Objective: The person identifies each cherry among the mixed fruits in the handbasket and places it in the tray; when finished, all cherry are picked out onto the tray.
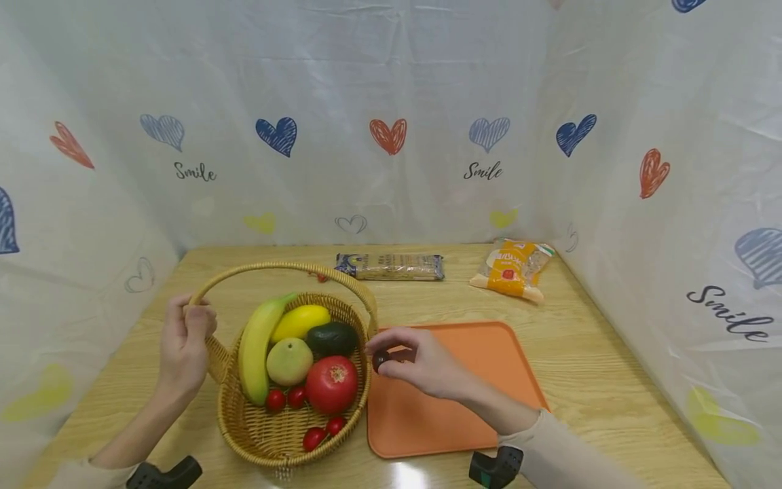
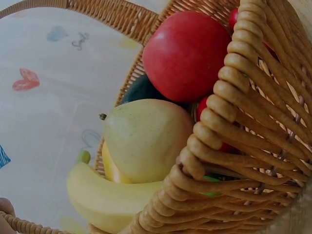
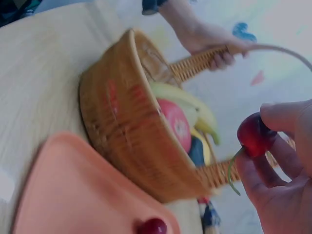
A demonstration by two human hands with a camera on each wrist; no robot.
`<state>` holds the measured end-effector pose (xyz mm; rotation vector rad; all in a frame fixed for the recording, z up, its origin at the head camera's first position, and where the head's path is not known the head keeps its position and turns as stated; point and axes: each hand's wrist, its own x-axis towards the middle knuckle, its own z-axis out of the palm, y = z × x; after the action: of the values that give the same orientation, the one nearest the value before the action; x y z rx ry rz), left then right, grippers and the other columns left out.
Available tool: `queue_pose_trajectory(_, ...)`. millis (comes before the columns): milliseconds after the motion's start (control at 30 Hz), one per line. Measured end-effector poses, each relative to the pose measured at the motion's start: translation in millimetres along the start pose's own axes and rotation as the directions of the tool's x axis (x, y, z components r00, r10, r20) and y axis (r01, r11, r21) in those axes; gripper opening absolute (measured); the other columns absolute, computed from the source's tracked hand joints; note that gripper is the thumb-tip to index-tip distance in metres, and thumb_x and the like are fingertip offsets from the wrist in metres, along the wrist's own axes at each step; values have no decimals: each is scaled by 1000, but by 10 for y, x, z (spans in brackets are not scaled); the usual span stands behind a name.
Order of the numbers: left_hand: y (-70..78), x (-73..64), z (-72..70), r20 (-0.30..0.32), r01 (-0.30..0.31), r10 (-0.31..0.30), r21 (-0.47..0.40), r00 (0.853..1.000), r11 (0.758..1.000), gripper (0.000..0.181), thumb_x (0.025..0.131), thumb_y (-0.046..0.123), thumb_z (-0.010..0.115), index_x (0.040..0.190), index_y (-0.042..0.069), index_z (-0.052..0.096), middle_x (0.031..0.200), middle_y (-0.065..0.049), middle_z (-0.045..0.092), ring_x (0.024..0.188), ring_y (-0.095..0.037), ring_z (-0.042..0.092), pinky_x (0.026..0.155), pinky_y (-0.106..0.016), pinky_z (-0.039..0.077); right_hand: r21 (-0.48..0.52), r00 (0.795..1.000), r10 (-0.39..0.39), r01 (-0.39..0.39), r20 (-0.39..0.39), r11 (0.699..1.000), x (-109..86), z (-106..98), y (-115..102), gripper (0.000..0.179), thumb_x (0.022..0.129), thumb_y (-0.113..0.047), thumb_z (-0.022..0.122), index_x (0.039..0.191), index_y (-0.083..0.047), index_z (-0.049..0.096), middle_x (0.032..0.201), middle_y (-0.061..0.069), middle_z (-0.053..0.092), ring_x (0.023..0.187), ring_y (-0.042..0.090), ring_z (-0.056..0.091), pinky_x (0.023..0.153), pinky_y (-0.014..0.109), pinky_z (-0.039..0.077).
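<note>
My left hand [image 1: 185, 343] grips the left side of the handle of a wicker basket [image 1: 265, 432]. My right hand [image 1: 427, 363] pinches a dark red cherry [image 3: 256, 134] with a green stem between thumb and fingers, just beside the basket's right rim and above an orange tray [image 1: 421, 428]. Inside the basket lie a banana [image 1: 259, 346], a yellow fruit [image 1: 302, 322], a dark green avocado [image 1: 332, 338], a pale green round fruit [image 1: 290, 361], a pomegranate [image 1: 332, 385] and several red cherries [image 1: 313, 438]. Another cherry [image 3: 153, 226] sits on the tray, seen only in the right wrist view.
Behind the tray lies a long clear packet [image 1: 397, 267] with dark ends. An orange and clear bag [image 1: 512, 269] is at the back right of the wooden table [image 1: 586, 380]. Small red things [image 1: 319, 276] show behind the basket handle. A heart-printed curtain [image 1: 391, 183] surrounds the table.
</note>
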<state>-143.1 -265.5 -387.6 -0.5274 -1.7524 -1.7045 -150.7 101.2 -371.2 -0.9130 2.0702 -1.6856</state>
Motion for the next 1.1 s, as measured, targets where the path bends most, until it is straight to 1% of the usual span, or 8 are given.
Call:
queue_pose_trajectory(167,-4,5,-6,8,-16,16,-8,1000,1000,19,120,8,38,121,16,55,73,2,36,65,-12,29,64,-30,16,-28,996,12,-15,-84,1000,-48,-201,48,37,102,1,68,134,19,63,133,42,66,121,43,71,100,29,63)
queue_pose_trajectory(300,-11,15,-8,13,-36,36,-22,999,999,21,120,6,37,120,16,55,72,1,34,64,-12,26,63,-32,14,-70,988,38,-49,-152,996,-74,-367,99,37,103,3,69,136,18,63,135,40,67,124,41,70,102,24,61)
queue_pose_trajectory(500,-13,25,-9,17,-50,51,-16,999,999,20,120,7,37,120,15,55,71,1,34,64,-11,26,62,-32,14,-108,972,73,-99,-221,989,-118,-535,197,37,105,4,68,139,17,62,136,40,66,127,49,68,107,32,61)
queue_pose_trajectory(633,-6,36,-14,34,-69,69,-1,997,998,18,120,7,36,119,11,53,72,2,35,64,-11,26,63,-32,15,-125,965,99,-133,-245,983,-157,-596,245,36,105,3,68,139,15,63,136,38,67,126,44,69,107,35,61)
queue_pose_trajectory(700,-2,38,-10,24,-64,64,-3,998,998,17,120,9,37,119,12,54,71,2,34,64,-11,26,62,-32,14,-132,960,115,-152,-254,980,-176,-616,264,36,105,2,68,140,14,63,137,37,67,125,40,70,106,34,61)
queue_pose_trajectory(833,-7,42,-10,23,-71,71,-2,997,997,18,120,9,37,118,12,55,72,2,34,64,-11,26,63,-32,15,-135,952,149,-190,-267,972,-191,-642,291,37,106,2,67,141,13,63,139,37,66,127,39,69,106,33,61)
queue_pose_trajectory(967,-10,39,-15,27,-78,77,8,997,997,18,120,8,37,118,11,54,73,2,35,65,-11,27,64,-31,16,-137,952,152,-193,-264,972,-184,-631,348,35,105,3,68,139,13,64,137,38,67,124,38,70,106,36,62)
queue_pose_trajectory(1100,0,24,-8,30,-62,61,20,998,998,18,120,9,38,119,15,54,73,2,36,65,-11,27,64,-32,16,-156,956,161,-204,-247,967,-200,-599,474,35,105,2,70,137,15,65,133,37,69,123,39,71,105,42,63)
